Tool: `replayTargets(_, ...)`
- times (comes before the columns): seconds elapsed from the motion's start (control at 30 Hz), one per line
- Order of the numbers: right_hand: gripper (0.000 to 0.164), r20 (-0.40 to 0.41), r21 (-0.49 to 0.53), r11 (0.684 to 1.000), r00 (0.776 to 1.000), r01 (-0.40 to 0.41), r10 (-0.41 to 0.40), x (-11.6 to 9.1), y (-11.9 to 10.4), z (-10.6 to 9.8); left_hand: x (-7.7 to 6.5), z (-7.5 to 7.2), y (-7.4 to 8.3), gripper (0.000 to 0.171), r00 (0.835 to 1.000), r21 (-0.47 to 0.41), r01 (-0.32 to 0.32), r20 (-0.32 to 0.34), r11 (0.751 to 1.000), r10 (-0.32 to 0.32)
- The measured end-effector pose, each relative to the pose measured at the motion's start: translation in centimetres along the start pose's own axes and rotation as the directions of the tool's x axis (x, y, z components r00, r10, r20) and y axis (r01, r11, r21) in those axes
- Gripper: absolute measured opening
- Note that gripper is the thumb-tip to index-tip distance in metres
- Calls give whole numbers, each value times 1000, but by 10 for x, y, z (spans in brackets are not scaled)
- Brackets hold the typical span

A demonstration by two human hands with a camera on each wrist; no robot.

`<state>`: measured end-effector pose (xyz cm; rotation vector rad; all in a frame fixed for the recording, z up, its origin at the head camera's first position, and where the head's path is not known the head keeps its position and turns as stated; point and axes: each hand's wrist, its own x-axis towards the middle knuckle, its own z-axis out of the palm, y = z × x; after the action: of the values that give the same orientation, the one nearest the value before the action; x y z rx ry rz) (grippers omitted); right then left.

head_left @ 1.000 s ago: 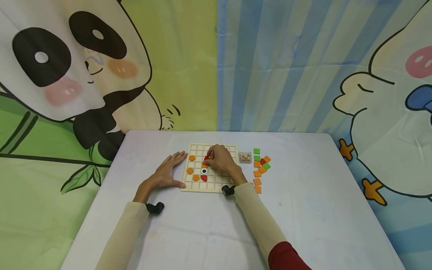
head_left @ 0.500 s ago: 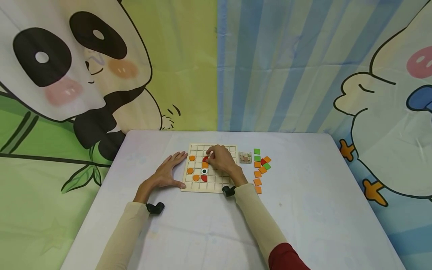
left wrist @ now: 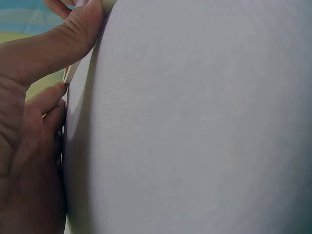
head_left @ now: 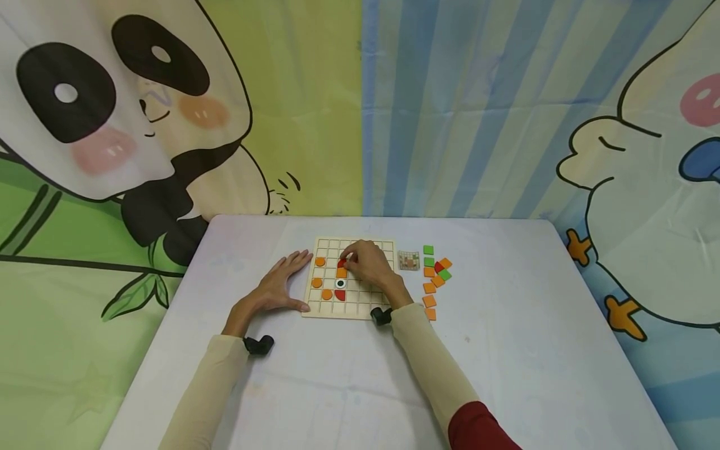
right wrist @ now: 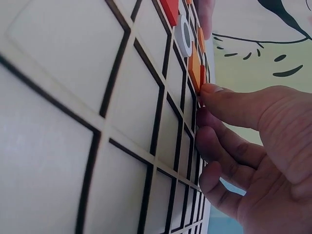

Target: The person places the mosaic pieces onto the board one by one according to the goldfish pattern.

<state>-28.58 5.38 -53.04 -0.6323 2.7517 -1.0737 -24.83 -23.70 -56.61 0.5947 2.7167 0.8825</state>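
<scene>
Pinches a red piece (head_left: pixel 342 263) in the right hand (head_left: pixel 368 262) beside an orange square (head_left: pixel 341 273) on the grid board (head_left: pixel 360 308); rests the left hand (head_left: pixel 277 287) at the board's left edge.

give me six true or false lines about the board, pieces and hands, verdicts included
The left hand is at the left edge of the grid board. True.
Both hands are off the board. False: the right hand is over it, fingers at the far red piece.
The black-and-white disc lies between the orange square and the near red piece. True.
Five discs on the board are orange. False: three orange discs show.
The patterned card lies right of the board. True.
Every tile off the board is orange. False: green tiles lie there too.
</scene>
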Motion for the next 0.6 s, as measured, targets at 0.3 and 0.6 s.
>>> replayTargets(0.3, 18, -2, -13, 1000, 1000, -10, 10, 2, -2, -2, 1, 0, -2, 140, 1000, 7, -7, -1, 1000, 7)
replayTargets(0.6, 21, 15, -14, 1000, 1000, -18, 18, -1, -3, -5, 1, 0, -1, 140, 1000, 6, -16, -3, 1000, 16)
